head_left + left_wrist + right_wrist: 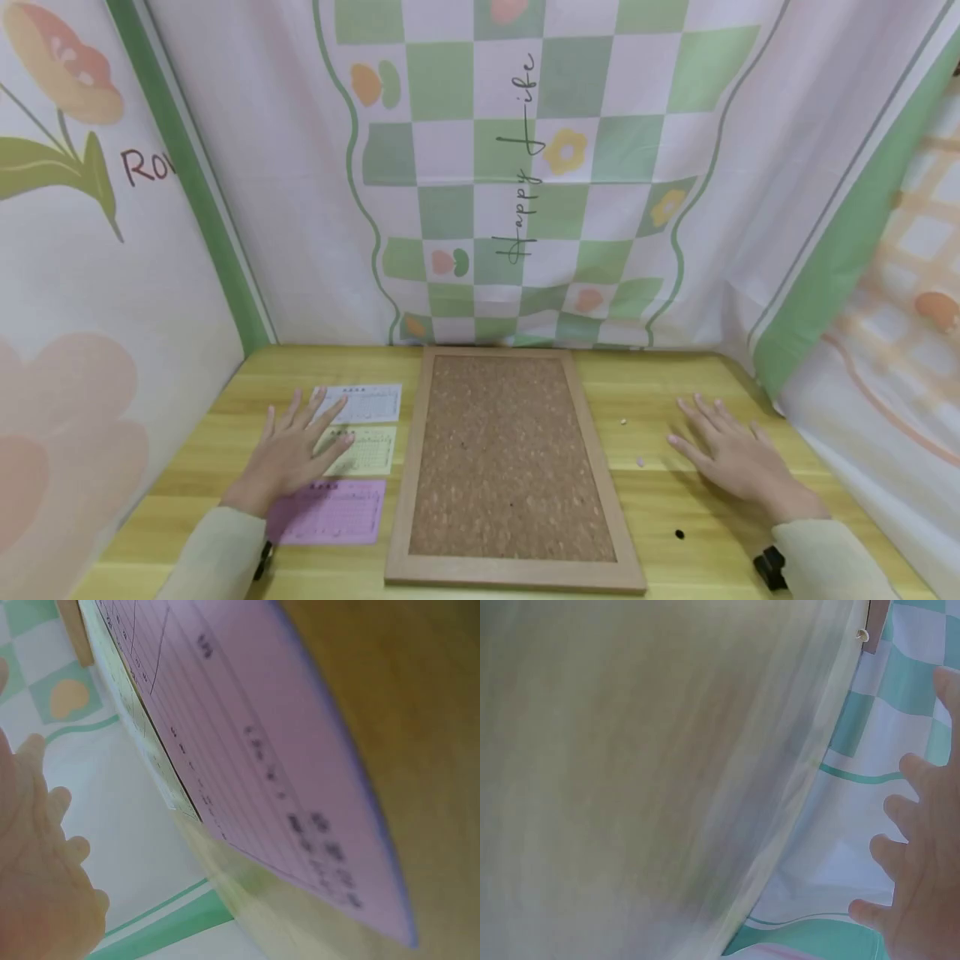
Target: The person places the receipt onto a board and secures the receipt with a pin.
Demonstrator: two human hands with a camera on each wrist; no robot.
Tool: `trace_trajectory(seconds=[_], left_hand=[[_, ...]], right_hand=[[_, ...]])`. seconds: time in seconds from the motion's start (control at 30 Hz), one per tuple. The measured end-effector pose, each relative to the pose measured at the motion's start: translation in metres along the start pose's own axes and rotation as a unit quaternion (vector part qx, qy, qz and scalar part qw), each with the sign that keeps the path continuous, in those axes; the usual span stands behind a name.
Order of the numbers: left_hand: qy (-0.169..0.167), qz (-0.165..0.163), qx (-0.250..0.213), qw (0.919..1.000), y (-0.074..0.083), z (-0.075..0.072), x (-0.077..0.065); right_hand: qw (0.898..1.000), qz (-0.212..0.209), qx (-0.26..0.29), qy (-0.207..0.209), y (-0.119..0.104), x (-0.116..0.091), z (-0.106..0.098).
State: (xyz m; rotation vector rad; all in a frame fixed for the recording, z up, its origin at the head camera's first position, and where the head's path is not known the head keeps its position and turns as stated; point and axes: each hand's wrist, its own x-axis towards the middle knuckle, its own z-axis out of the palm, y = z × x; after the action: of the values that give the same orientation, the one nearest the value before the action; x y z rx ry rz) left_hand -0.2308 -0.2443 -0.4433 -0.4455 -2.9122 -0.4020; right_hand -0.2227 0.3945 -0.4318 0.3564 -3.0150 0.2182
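Note:
My left hand (pixel 291 452) spreads its fingers over three printed paper slips at the board's left, holding nothing. The white slip (pixel 375 403) lies farthest away, the yellow slip (pixel 373 451) in the middle, and the pink slip (pixel 337 515) nearest me, large in the left wrist view. On the right, my right hand (pixel 731 454) is spread over the table with nothing in it. Three small items lie between it and the board: a white one (pixel 623 422), a pink one (pixel 641 462) and a black one (pixel 679 534). They look like pushpins or tiny beads.
A cork board (pixel 510 458) with a wooden frame lies in the middle of the wooden table (pixel 645 379). Behind the table hangs a green-and-white checked curtain (pixel 442 208), with printed cloth at both sides. A dark strap (pixel 770 568) is on the right wrist.

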Motion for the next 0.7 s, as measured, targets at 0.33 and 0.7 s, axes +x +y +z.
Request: trace_trajectory(seconds=[0.33, 0.7], left_hand=[[-0.001, -0.007, -0.016, 0.9998, 0.002, -0.003, -0.001], [-0.005, -0.013, -0.036, 0.9993, 0.001, -0.002, 0.001]], right_hand=[[1.0, -0.005, 0.004, 0.001, -0.002, -0.002, -0.003], [0.999, -0.022, 0.025, 0.008, -0.011, -0.002, -0.005]])
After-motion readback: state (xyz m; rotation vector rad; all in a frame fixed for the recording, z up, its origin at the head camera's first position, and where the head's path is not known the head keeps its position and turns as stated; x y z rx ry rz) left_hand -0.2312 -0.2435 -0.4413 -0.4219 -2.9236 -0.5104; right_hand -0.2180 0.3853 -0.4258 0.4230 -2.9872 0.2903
